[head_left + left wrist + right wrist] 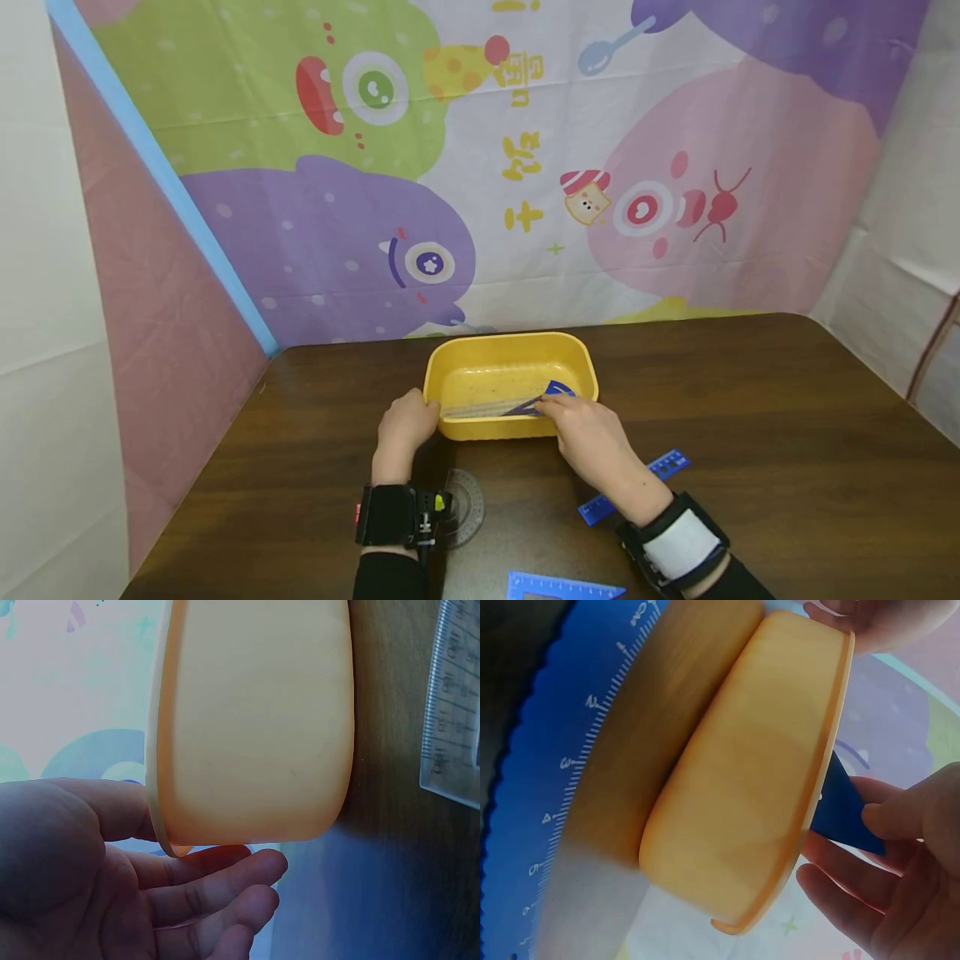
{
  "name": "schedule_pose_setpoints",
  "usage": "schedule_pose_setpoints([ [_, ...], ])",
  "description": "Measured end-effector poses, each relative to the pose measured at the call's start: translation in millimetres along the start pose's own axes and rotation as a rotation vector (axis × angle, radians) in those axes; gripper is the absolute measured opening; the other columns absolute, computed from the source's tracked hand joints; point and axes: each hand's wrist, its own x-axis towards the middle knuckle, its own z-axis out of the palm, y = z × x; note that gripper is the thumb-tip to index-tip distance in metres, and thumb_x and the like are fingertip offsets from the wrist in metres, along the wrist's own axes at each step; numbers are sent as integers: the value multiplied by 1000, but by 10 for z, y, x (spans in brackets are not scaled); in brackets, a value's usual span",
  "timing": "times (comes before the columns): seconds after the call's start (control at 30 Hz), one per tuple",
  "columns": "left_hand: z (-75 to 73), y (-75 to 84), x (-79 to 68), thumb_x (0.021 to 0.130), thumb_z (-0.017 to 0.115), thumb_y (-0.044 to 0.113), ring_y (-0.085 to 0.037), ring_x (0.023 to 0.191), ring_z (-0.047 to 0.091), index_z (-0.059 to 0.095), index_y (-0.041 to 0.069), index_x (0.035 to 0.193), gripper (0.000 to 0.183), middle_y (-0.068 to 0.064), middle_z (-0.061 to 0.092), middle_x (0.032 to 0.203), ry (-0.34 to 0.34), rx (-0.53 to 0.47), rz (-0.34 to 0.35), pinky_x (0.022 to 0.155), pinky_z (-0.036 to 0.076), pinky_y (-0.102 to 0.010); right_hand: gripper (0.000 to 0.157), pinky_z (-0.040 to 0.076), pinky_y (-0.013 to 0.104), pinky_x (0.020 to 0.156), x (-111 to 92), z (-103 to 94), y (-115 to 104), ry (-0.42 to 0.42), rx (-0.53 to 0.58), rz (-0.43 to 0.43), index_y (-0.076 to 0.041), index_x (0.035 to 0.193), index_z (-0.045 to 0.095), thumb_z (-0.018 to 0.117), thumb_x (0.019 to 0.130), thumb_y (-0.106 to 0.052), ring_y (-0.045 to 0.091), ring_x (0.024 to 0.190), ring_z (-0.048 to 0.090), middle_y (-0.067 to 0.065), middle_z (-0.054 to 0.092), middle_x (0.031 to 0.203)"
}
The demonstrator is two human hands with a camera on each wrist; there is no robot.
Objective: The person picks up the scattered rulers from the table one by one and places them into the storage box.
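Note:
A yellow plastic basin stands on the table, and my left hand grips its near left corner. In the left wrist view, the basin's rim lies between that hand's thumb and fingers. Over the near right side of the basin, my right hand pinches a blue set square. Its pointed corner sticks up past the rim in the right wrist view; the rest is hidden by the basin wall. Inside the basin, a clear ruler-like piece lies along the near wall.
Beside the left wrist lies a clear protractor on the brown table. A blue ruler passes under the right forearm. Another blue set square is at the bottom edge of the head view. A printed cloth hangs behind the table.

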Motion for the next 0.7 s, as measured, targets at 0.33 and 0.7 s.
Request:
schedule_pose_setpoints([
  [0.33,15,4,-4,89,41,22,-22,59,44,51,-3,90,26,-7,41,66,0,-6,5,52,32,-30,32,52,36,69,-13,29,21,-81,-18,12,-11,103,68,59,76,2,20,97,63,4,66,107],
  [0.7,7,17,-12,90,41,22,-22,61,45,51,-3,92,27,-8,42,68,-3,0,3,53,32,-31,31,50,39,77,-20,56,35,-105,-16,17,-8,105,68,57,78,1,23,107,58,8,62,114],
])
